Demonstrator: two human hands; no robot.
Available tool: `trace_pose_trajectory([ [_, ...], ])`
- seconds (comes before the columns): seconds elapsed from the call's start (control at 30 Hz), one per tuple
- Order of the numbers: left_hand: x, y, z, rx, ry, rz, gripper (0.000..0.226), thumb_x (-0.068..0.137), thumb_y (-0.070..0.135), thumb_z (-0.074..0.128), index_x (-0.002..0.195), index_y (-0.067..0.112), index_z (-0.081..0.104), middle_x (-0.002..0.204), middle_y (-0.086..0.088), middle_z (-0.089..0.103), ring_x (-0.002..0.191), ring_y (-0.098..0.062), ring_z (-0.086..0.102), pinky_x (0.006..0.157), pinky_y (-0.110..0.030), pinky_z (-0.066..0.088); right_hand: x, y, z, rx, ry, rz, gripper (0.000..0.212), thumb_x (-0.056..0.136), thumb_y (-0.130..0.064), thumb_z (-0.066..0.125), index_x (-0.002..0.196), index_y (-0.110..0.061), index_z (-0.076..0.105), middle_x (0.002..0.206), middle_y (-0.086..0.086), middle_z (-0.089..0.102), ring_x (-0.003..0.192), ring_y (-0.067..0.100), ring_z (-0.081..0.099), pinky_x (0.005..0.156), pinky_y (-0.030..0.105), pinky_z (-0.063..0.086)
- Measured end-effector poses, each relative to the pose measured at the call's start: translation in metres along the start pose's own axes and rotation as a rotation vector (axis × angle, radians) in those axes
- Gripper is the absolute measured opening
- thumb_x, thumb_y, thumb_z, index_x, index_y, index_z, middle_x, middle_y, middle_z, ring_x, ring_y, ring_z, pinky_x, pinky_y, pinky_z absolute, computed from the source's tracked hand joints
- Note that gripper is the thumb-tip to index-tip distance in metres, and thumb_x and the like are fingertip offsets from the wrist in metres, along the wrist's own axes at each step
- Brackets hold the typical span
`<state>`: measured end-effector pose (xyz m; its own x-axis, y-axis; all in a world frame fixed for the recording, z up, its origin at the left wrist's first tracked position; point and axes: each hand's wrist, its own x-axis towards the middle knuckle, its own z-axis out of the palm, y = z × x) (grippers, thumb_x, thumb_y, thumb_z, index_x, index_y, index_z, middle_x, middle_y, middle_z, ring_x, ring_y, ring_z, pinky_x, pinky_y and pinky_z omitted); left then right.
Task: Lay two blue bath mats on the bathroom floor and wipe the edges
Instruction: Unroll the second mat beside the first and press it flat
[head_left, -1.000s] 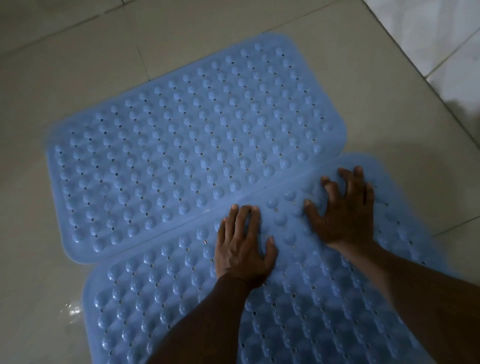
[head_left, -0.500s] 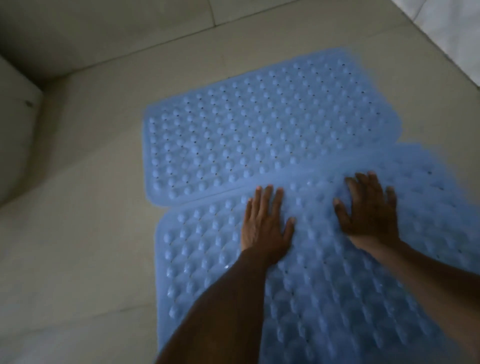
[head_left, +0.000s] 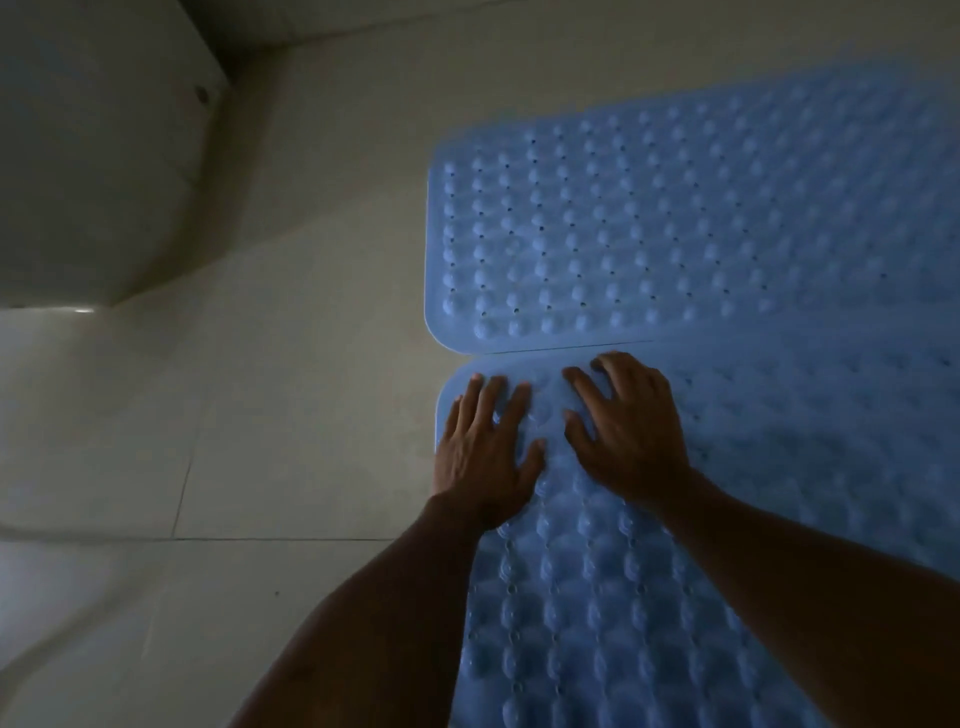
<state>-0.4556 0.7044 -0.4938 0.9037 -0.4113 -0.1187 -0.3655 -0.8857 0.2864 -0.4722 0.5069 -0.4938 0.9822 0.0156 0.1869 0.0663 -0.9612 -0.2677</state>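
Two blue bath mats with raised bumps and small holes lie flat on the tiled floor, long edges touching. The far mat (head_left: 675, 228) fills the upper right. The near mat (head_left: 649, 597) runs from the seam down to the bottom edge, partly hidden by my forearms. My left hand (head_left: 485, 452) lies palm down on the near mat's far left corner, fingers spread. Beside it, my right hand (head_left: 626, 428) presses flat on the same mat just below the seam, fingers spread. Neither hand holds anything.
A white toilet (head_left: 88, 171) stands at the upper left, with another curved white ceramic surface (head_left: 47, 613) at the lower left. Pale floor tiles (head_left: 291, 415) with grout lines lie left of the mats. The light is dim.
Both hands have slid left along the near mat's far edge to its left corner and drawn closer together. The view has swung left, bringing the toilet into sight.
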Motion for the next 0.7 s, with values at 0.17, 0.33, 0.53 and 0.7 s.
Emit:
trace_pose_trajectory([
  [0.17,0.003,-0.001,0.011,0.003,0.109,0.013,0.07,0.093,0.056,0.048,0.156,0.029,0.037,0.157,-0.006,0.039,0.15,-0.035,0.029,0.118,-0.052,0.03,-0.001,0.001,0.006,-0.06,-0.006,0.077,0.047,0.089,-0.041,0.059,0.13,-0.019,0.064,0.123,0.018,0.055,0.123,0.04,0.051,0.099,0.047,0.038],
  [0.33,0.008,0.001,0.008,0.006,0.143,0.007,0.069,0.089,0.055,0.052,0.153,0.03,0.045,0.153,-0.009,0.048,0.145,-0.038,0.038,0.117,-0.051,0.032,0.001,0.001,0.011,-0.103,0.026,0.067,0.043,0.087,-0.04,0.061,0.123,-0.019,0.07,0.11,0.016,0.062,0.126,0.044,0.052,0.102,0.05,0.036],
  [0.53,0.015,0.018,0.003,-0.014,0.081,-0.114,0.067,0.086,0.051,0.051,0.149,0.029,0.049,0.146,-0.013,0.052,0.143,-0.042,0.04,0.111,-0.058,0.038,0.006,0.001,0.012,-0.099,0.074,0.055,0.04,0.083,-0.038,0.063,0.116,-0.018,0.074,0.103,0.015,0.065,0.123,0.043,0.056,0.099,0.051,0.038],
  [0.7,0.018,0.024,0.003,0.037,0.059,-0.136,0.064,0.087,0.045,0.053,0.148,0.026,0.051,0.143,-0.015,0.054,0.141,-0.044,0.041,0.112,-0.058,0.037,0.006,0.002,0.013,-0.086,0.087,0.057,0.04,0.083,-0.038,0.062,0.115,-0.018,0.075,0.103,0.015,0.066,0.123,0.043,0.056,0.099,0.051,0.037],
])
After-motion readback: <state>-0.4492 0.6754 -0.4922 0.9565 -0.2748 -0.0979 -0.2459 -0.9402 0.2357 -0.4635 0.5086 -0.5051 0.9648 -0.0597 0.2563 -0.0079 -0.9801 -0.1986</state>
